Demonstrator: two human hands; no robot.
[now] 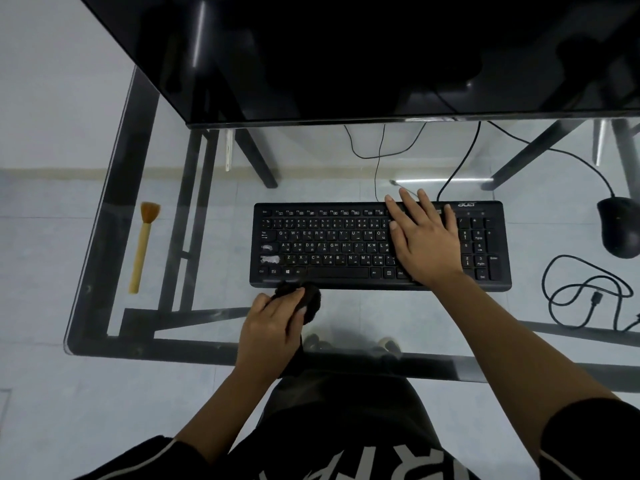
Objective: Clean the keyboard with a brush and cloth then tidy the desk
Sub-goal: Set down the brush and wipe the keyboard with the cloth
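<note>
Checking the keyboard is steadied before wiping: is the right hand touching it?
Touching. The head view shows the right hand lying flat, fingers spread, on the keyboard, left of the number pad.

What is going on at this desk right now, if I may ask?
A person is cleaning a black keyboard on a glass desk. The right hand lies flat on the keys toward the right side, while the left hand grips a dark cloth at the keyboard's front edge. A whitish smudge shows at lower left. The brush lies apart on the left; a mouse and coiled cable sit on the right.
</note>
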